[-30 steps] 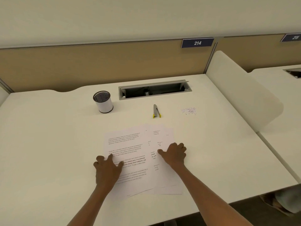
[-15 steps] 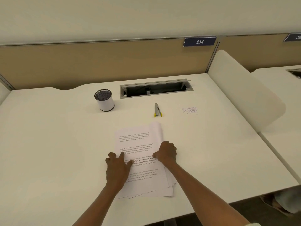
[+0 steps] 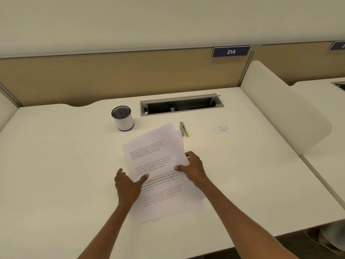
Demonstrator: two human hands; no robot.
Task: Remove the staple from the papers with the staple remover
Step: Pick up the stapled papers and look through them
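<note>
One stack of papers (image 3: 158, 165), one staple remover (image 3: 183, 128), one mesh cup (image 3: 122, 118), two hands: left hand (image 3: 128, 186), right hand (image 3: 193, 168).

Soft, even light falls from overhead on the cream-white desk top (image 3: 56, 165), bright but free of glare. Shadows are faint: a pale one beside the white cylindrical mesh-topped pen cup (image 3: 122, 118), another under the lifted stack of white printed papers (image 3: 156, 165) nearer the desk's front edge. The papers' print smears with motion blur. Wide-angle distortion bends the desk's far edges.
</note>
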